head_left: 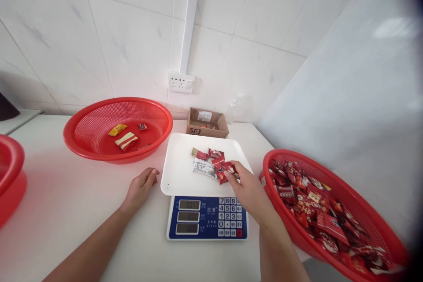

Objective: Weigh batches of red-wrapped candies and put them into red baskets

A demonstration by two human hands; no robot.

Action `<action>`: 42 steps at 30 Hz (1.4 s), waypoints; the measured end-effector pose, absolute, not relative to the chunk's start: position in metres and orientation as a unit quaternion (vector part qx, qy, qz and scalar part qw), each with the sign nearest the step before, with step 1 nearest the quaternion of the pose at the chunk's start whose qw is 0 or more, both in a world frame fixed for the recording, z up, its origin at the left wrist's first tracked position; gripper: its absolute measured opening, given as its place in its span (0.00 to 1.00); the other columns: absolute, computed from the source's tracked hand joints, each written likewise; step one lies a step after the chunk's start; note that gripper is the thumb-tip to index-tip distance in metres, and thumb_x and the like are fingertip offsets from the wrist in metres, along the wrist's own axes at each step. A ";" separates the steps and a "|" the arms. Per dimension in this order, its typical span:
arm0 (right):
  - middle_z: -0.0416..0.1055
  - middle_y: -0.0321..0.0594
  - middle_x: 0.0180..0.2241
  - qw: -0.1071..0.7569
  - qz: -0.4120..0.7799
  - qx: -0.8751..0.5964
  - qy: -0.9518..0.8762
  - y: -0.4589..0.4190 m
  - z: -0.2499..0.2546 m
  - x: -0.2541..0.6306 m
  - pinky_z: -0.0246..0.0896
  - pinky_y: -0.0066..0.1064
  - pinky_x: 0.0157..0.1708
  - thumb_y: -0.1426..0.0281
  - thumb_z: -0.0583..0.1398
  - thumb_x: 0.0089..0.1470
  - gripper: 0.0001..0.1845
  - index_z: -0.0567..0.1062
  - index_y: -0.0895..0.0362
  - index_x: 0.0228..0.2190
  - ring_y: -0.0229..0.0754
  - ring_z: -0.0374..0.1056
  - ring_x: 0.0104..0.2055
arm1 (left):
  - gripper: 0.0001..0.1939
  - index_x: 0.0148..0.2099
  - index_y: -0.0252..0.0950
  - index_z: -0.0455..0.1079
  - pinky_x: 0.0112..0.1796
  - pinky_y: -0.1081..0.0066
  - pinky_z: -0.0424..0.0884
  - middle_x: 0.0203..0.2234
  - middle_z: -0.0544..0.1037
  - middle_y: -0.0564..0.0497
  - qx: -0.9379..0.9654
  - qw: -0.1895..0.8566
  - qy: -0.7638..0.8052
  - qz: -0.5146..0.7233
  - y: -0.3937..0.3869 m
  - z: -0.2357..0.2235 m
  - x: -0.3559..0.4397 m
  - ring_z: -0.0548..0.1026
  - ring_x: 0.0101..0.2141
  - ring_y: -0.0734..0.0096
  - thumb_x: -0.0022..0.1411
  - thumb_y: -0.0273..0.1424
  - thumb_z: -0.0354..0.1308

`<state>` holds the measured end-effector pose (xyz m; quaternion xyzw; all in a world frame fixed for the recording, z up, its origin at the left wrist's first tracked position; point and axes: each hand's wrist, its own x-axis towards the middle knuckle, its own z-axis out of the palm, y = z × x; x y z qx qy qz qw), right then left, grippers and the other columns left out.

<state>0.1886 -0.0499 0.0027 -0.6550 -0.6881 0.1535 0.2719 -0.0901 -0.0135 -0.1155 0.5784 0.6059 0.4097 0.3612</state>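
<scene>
My right hand (pixel 246 189) pinches a small red snack packet (pixel 231 168) over the right side of the white scale tray (pixel 178 163). Beside that packet on the tray lie several others: a white packet (pixel 204 168), a gold-and-red one (pixel 199 153) and a dark red one (pixel 216 153). The digital scale (pixel 208 220) has a blue panel with number keys and three displays; the top one seems to read 0.058. My left hand (pixel 141 188) rests on the table just left of the tray, its fingers curled in with nothing visible in them.
At the right, a red basket (pixel 370 220) is heaped with red packets. Back left, another red basket (pixel 79 141) holds a few packets. A cardboard box (pixel 208 131) and a clear bottle (pixel 233 109) stand by the wall. Part of a red basket (pixel 11 176) shows far left.
</scene>
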 end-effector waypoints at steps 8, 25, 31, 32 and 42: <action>0.73 0.44 0.42 0.382 0.152 -0.643 -0.646 -0.074 -0.002 0.214 0.63 0.39 0.43 0.61 0.54 0.55 0.14 0.69 0.54 0.41 0.45 0.69 0.44 | 0.19 0.35 0.39 0.67 0.30 0.73 0.64 0.22 0.69 0.54 0.577 0.350 0.617 0.404 -0.015 -0.112 -0.089 0.68 0.26 0.71 0.59 0.47 0.44; 0.72 0.38 0.27 0.442 0.101 -0.703 -0.548 -0.120 -0.025 0.241 0.64 0.36 0.34 0.59 0.55 0.53 0.12 0.69 0.55 0.32 0.41 0.69 0.30 | 0.17 0.34 0.37 0.67 0.28 0.75 0.62 0.21 0.68 0.55 0.576 0.322 0.642 0.390 -0.017 -0.104 -0.081 0.66 0.25 0.74 0.59 0.43 0.44; 0.70 0.51 0.46 0.356 -0.050 -0.782 -0.510 -0.118 -0.025 0.284 0.56 0.50 0.49 0.61 0.53 0.55 0.25 0.66 0.58 0.51 0.54 0.64 0.49 | 0.17 0.33 0.36 0.67 0.28 0.75 0.63 0.22 0.70 0.54 0.581 0.320 0.642 0.385 -0.017 -0.099 -0.080 0.67 0.25 0.74 0.59 0.43 0.44; 0.65 0.55 0.51 0.340 -0.075 -0.780 -0.520 -0.117 -0.023 0.291 0.52 0.51 0.52 0.62 0.54 0.54 0.28 0.63 0.61 0.55 0.56 0.59 0.54 | 0.17 0.33 0.36 0.67 0.27 0.75 0.63 0.22 0.70 0.54 0.582 0.319 0.641 0.385 -0.017 -0.099 -0.080 0.67 0.25 0.74 0.59 0.43 0.44; 0.72 0.47 0.36 0.504 -0.128 -0.615 -0.592 -0.132 -0.078 0.259 0.66 0.39 0.38 0.70 0.58 0.52 0.13 0.72 0.60 0.41 0.45 0.69 0.39 | 0.17 0.37 0.36 0.67 0.32 0.73 0.67 0.24 0.72 0.52 0.601 0.213 0.620 0.457 -0.029 -0.097 -0.090 0.70 0.27 0.73 0.61 0.42 0.43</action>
